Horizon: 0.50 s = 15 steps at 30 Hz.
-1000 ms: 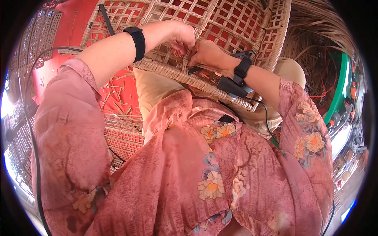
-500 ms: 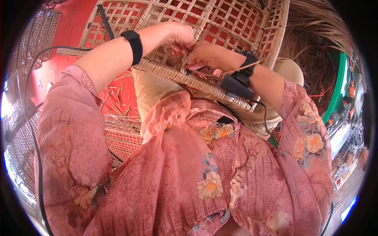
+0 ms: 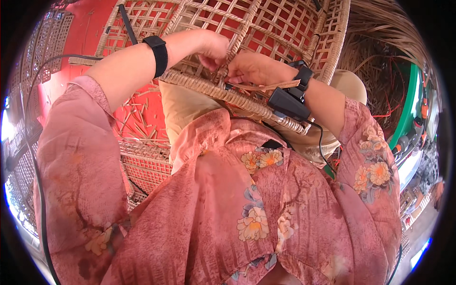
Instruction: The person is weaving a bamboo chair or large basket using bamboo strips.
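A woven rattan panel (image 3: 280,35) with an open lattice and a wrapped, rope-like border lies across my lap. My right hand (image 3: 254,68) has its fingers closed by a wrapped rib near the panel's near edge. A flat tan weaving strip (image 3: 273,87) runs from those fingers toward my right wrist. On the other side of the rib, my left hand (image 3: 213,51) is curled with its fingertips down at the lattice. Whatever sits between its fingers is hidden. Both wrists carry black bands, and a black box-shaped device (image 3: 288,103) hangs by the right one.
Cut strip scraps (image 3: 135,118) litter the red floor (image 3: 83,35) at left. More woven panels (image 3: 145,159) lie below and at far left. Long dry strips (image 3: 389,28) pile up at the right, beside a green curved rim (image 3: 409,104). A black cable (image 3: 38,180) runs along my left sleeve.
My left hand and forearm have shifted slightly left, widening the gap between my hands. The strip by my right hand has turned, showing more of its flat face, and its free end sits lower.
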Tool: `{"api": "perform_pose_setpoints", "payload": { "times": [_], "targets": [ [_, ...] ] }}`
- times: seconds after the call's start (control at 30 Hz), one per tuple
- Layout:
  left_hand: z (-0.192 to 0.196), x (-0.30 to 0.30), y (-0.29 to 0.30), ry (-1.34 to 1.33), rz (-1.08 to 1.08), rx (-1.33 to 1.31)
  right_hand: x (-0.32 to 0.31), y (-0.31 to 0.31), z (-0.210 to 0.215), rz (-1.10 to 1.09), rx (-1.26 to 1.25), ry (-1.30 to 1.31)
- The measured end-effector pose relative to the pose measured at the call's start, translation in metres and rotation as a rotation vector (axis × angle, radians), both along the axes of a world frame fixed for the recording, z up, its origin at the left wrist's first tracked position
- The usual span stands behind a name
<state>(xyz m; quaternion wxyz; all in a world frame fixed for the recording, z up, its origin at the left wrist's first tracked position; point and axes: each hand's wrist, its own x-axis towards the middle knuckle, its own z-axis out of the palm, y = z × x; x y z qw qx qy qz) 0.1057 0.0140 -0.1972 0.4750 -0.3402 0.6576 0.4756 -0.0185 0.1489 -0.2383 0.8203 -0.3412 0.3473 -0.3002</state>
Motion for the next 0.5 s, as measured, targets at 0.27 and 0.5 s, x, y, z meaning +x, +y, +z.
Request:
{"api": "perform_pose_setpoints", "payload": {
  "times": [0.27, 0.5],
  "targets": [
    [0.002, 0.021, 0.014, -0.058, 0.074, 0.110, -0.005, -0.006, 0.036, 0.358, -0.807, 0.652],
    [0.022, 0.013, 0.022, -0.066, -0.016, 0.067, -0.006, 0.000, 0.033, 0.275, -0.642, 0.516]
  ]
}}
